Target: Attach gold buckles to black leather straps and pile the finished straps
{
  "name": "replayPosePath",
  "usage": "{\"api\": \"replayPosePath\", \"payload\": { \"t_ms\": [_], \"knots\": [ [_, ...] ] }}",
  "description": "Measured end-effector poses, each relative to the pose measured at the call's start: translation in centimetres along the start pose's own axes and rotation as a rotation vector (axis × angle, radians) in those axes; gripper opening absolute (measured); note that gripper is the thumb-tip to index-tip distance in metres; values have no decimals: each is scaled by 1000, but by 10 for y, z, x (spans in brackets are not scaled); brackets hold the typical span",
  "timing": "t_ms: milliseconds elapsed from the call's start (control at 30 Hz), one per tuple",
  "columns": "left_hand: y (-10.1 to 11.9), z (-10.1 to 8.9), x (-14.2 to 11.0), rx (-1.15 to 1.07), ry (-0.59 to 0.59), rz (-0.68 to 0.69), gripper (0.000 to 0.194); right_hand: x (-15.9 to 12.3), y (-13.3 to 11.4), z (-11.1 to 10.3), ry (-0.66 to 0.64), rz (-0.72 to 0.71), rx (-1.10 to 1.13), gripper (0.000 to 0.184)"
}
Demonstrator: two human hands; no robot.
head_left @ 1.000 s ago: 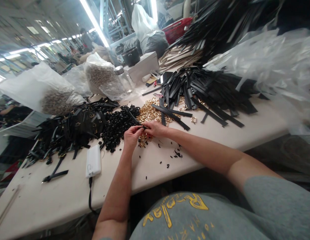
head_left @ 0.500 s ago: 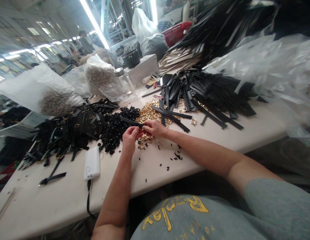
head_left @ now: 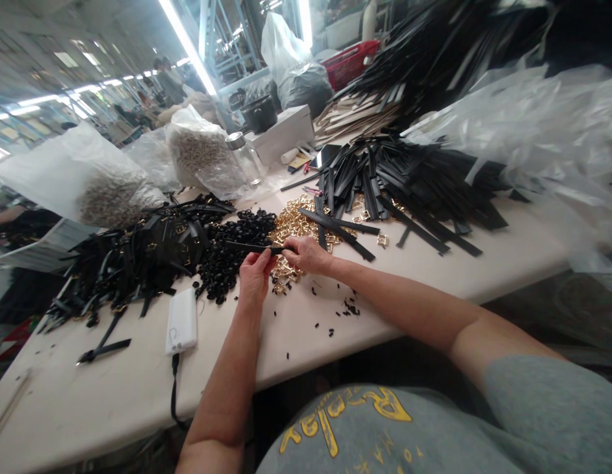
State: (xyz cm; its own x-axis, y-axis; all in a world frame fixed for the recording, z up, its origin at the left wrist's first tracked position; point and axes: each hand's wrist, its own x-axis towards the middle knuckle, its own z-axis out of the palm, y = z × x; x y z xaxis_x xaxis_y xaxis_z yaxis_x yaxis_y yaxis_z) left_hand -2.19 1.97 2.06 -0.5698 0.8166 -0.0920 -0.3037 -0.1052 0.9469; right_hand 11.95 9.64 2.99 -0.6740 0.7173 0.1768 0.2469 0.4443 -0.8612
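Observation:
A black strap [head_left: 246,247] is held between my two hands above the table. My left hand [head_left: 257,268] pinches it along its length, and its free end points left over a heap of small black rings [head_left: 221,263]. Closed on the strap's right end is my right hand [head_left: 306,255]; whether a buckle is in those fingers is hidden. Under and behind the hands lies a pile of gold buckles [head_left: 294,222]. Loose black straps [head_left: 342,234] rest just beyond my right hand.
Buckled straps [head_left: 152,247] are heaped at left, near a white power bank [head_left: 182,321] with a cable. Many plain straps [head_left: 414,174] lie at right beside plastic sheeting [head_left: 543,131]. Behind stand filled plastic bags [head_left: 199,151], a glass jar [head_left: 245,158] and a white box [head_left: 284,131].
The strap's free end has swung lower and further left. My left hand has shifted slightly left along with it, while my right hand stays almost in place.

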Motion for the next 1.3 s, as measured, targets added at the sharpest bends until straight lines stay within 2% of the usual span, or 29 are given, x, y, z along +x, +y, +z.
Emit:
{"api": "replayPosePath", "payload": {
  "t_ms": [133, 333, 500, 633, 767, 900, 1000, 1100, 1200, 1300],
  "knots": [
    [-5, 6, -1, 7, -20, 32, 41, -1, -4, -1, 9, 51, 7, 12],
    [-9, 9, -1, -4, -3, -21, 44, -3, -3, -1, -58, 47, 114, 13],
    [-8, 7, -6, 98, -40, 37, 37, -3, 7, -1, -120, -26, 244, 29],
    [-6, 8, -5, 122, -75, 63, 27, 2, 13, 1, -142, -2, 312, 43],
    [-3, 12, -8, 26, -48, 48, 23, 3, 15, -2, -102, -12, 238, 48],
    [0, 10, -2, -104, 20, 30, 26, 7, 23, -11, 8, -106, -10, 41],
    [12, -1, 9, -229, 133, 29, 28, 12, 31, -16, 23, -136, -123, 39],
    [37, -20, 18, -487, 282, -1, 23, 15, 38, -15, 20, -161, -190, 41],
    [69, -46, 24, -764, 429, -3, 13, 16, 44, -13, -19, -173, -245, 43],
    [95, -80, 27, -825, 513, 66, 11, 18, 48, -13, -40, -179, -256, 44]
  ]
}}
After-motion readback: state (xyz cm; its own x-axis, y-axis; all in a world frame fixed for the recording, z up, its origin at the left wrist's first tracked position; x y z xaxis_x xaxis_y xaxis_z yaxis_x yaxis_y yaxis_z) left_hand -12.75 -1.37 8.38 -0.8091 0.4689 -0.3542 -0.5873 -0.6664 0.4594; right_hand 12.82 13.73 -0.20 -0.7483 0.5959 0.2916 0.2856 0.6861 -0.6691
